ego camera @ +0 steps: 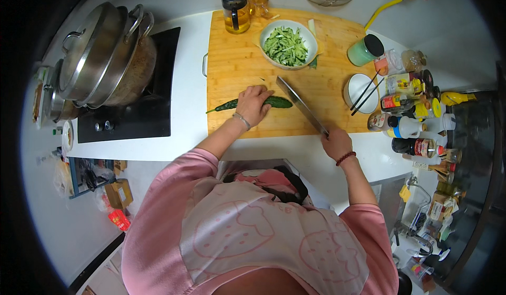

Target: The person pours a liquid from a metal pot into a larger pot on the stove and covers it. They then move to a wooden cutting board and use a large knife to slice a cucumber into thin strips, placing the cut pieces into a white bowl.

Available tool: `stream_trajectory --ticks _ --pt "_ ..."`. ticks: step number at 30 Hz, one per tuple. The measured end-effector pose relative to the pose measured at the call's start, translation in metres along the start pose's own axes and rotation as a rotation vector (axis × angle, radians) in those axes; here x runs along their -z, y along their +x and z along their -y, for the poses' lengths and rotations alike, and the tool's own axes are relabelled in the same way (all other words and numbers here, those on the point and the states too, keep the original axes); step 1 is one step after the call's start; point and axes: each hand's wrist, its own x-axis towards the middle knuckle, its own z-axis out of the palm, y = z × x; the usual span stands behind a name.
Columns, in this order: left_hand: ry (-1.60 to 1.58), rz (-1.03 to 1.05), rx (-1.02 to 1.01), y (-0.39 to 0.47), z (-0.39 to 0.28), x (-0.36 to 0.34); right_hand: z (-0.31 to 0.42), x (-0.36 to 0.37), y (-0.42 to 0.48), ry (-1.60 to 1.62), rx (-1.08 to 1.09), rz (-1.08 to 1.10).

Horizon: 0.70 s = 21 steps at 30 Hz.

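Note:
A whole dark green cucumber [281, 102] lies crosswise on the wooden cutting board [229, 66], its thin stem pointing left. Over its middle rests my left hand [253, 103], fingers gripping it against the board. My right hand [337, 143] is closed around the handle of a kitchen knife [302, 106]. The blade slants up and left, its tip past the cucumber's right end and apart from it. Behind the knife, a white bowl with yellow handles [272, 29] holds a heap of cut cucumber strips [285, 47].
Black chopsticks [365, 92] lie across a white bowl [352, 82] at the board's right. A glass pitcher of amber liquid [236, 14] and a green jar [359, 54] stand at the back. Bottles [399, 103] crowd the right. Stacked steel pots [114, 58] stand on the black cooktop [130, 123].

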Motion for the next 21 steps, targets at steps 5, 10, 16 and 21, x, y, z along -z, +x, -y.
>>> stream_trajectory --ticks 5,10,16,21 --pt "0.053 -0.203 -0.123 -0.01 -0.028 -0.021 -0.001 -0.002 -0.002 -0.018 0.061 0.002" --pt "0.12 -0.25 -0.057 -0.013 -0.031 -0.033 0.008 0.021 -0.014 0.039 0.185 -0.1" --pt "0.11 -0.319 -0.003 -0.016 -0.031 -0.044 0.002 0.036 -0.01 -0.018 0.293 -0.051" --pt "0.085 -0.326 -0.004 -0.015 -0.031 -0.046 -0.005 0.052 -0.01 -0.059 0.304 -0.003"
